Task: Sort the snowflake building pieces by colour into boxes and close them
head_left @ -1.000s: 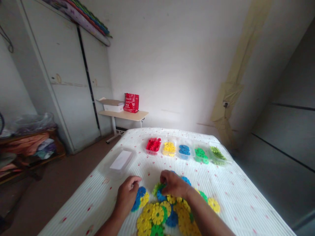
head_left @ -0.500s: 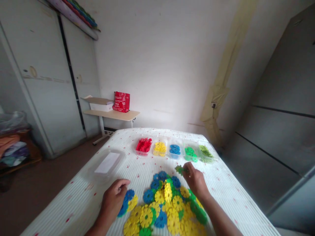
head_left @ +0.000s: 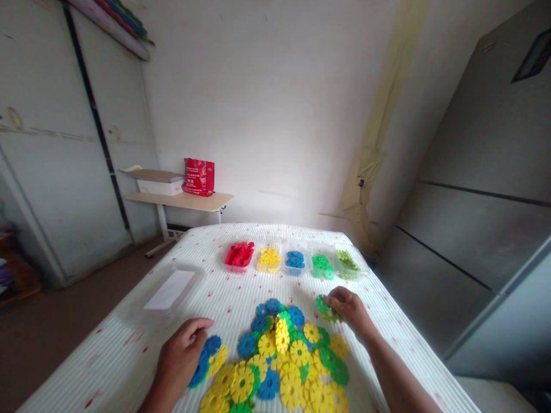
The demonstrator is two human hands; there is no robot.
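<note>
My right hand (head_left: 350, 312) is closed in a pinch on a green notched plastic disc (head_left: 321, 304), low over the table, right of the pile. Under its fingers shows a lighter green piece (head_left: 331, 315), partly covered; whether it is also held I cannot tell. To the left, my left hand (head_left: 183, 353) rests with curled fingers beside a few blue discs (head_left: 212, 346) and a yellow disc (head_left: 218, 360); its inside is hidden. Between the hands spreads a heap of yellow discs (head_left: 291, 392), with blue and green ones mixed in.
Along the far side stand clear tubs with red pieces (head_left: 240, 255), yellow discs (head_left: 269, 258), blue discs (head_left: 295, 261), green discs (head_left: 322, 265) and light green pieces (head_left: 348, 261). A clear lid (head_left: 191, 287) with a white label lies at left. Behind are a side table (head_left: 215, 201) and a red bag (head_left: 199, 176).
My right hand with the green disc has come down and slightly nearer, beside the pile. The left hand stays by the blue discs. The whole view has shifted a little as the head turned right.
</note>
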